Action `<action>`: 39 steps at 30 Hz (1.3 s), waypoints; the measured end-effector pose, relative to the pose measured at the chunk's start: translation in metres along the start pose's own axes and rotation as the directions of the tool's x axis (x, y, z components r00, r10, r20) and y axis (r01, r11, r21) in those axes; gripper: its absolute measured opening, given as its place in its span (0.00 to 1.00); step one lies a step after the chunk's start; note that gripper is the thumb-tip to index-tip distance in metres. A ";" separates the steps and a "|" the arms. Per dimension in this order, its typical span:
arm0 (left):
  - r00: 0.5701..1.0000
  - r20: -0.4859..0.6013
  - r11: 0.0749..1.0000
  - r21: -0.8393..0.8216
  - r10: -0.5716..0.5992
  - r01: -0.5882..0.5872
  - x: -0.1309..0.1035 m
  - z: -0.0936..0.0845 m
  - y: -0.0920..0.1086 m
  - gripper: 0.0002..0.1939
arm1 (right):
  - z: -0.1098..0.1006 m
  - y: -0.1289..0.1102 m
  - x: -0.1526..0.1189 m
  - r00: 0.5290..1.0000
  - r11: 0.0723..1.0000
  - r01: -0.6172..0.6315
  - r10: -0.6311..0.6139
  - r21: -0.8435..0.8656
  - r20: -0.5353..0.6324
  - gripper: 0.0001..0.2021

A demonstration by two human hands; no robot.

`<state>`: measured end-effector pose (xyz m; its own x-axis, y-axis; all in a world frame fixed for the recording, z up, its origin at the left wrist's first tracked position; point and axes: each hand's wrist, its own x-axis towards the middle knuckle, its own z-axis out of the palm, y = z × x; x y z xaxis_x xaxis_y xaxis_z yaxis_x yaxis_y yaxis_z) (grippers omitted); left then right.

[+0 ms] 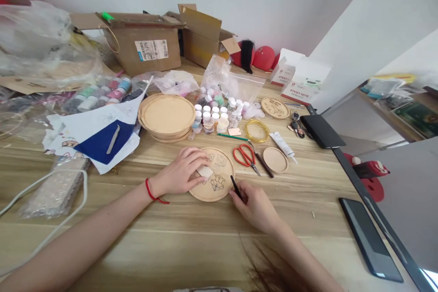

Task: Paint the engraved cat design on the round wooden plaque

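Observation:
A round wooden plate (pixel 224 174) with dark flower line drawings lies on the table in front of me. My left hand (pixel 183 171), with a red string on its wrist, rests over the plate's left side, its fingers on a small pale piece (pixel 205 171). At the plate's right edge my right hand (pixel 251 203) is closed around a slim black tool (pixel 235 186), whose upper end points up and left over the rim. Whether its tip touches the wood is not clear.
Behind the plate stand stacked wooden plates (pixel 167 116) and small white-capped jars (pixel 215 117). Red-handled pliers (pixel 247 157), a small round tray (pixel 275 159) and a glue tube (pixel 283 146) lie right. Blue cloth with tweezers (pixel 112 139) lies left; a black tablet (pixel 369 237) lies far right.

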<state>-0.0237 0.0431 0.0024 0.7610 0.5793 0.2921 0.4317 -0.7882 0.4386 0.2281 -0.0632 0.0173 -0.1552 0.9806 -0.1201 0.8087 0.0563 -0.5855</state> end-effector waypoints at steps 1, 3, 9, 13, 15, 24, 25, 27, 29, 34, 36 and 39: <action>1.000 -0.003 1.000 -0.009 -0.017 0.016 0.000 0.000 0.000 0.18 | 0.000 0.000 0.001 1.000 1.000 -0.003 0.003 0.023 0.001 0.11; 0.999 -0.016 0.998 -0.022 -0.052 0.052 0.000 0.001 0.000 0.18 | -0.001 0.000 0.002 1.000 0.998 -0.010 0.011 0.060 -0.006 0.11; 0.987 -0.081 0.990 -0.041 -0.136 0.133 -0.001 0.005 -0.003 0.17 | -0.003 0.005 0.005 0.999 0.995 -0.008 0.012 0.103 -0.046 0.11; 0.982 -0.093 0.985 -0.072 -0.162 0.156 0.000 0.007 -0.005 0.17 | -0.007 0.010 0.009 0.997 0.992 0.002 0.007 0.124 -0.073 0.11; 0.979 -0.093 0.981 -0.087 -0.183 0.175 0.001 0.008 -0.004 0.17 | -0.010 0.011 0.012 0.996 0.990 0.007 0.005 0.141 -0.086 0.11; 0.940 -0.172 0.955 -0.088 -0.295 0.283 0.002 0.015 0.010 0.16 | -0.019 0.004 0.028 0.988 0.980 -0.064 0.088 0.189 -0.125 0.11; 0.935 -0.181 0.952 -0.084 -0.305 0.294 0.003 0.018 0.012 0.15 | -0.017 0.003 0.030 0.986 0.981 -0.078 0.102 0.179 -0.131 0.11; 0.925 -0.198 0.946 -0.082 -0.325 0.315 0.003 0.022 0.016 0.15 | -0.012 0.000 0.033 0.979 0.983 -0.107 0.130 0.148 -0.156 0.10; 0.913 -0.216 0.938 -0.087 -0.346 0.334 0.004 0.025 0.020 0.15 | -0.007 -0.002 0.037 0.969 0.984 -0.136 0.157 0.119 -0.193 0.09; 0.890 -0.250 0.924 -0.112 -0.381 0.364 0.008 0.031 0.026 0.13 | -0.001 -0.001 0.050 0.944 0.985 -0.156 0.172 0.077 -0.283 0.07; 0.879 -0.273 0.920 -0.124 -0.391 0.371 0.009 0.033 0.026 0.13 | 0.001 0.001 0.054 0.942 0.987 -0.147 0.161 0.069 -0.296 0.07; 0.865 -0.304 0.917 -0.136 -0.399 0.376 0.011 0.037 0.025 0.14 | 0.003 0.004 0.056 0.940 0.986 -0.149 0.166 0.078 -0.298 0.07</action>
<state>0.0132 0.0218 -0.0145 0.3386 0.8790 0.3357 0.6160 -0.4768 0.6270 0.2207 -0.0082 0.0061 0.1568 0.9872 0.0287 0.7758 -0.1051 -0.6222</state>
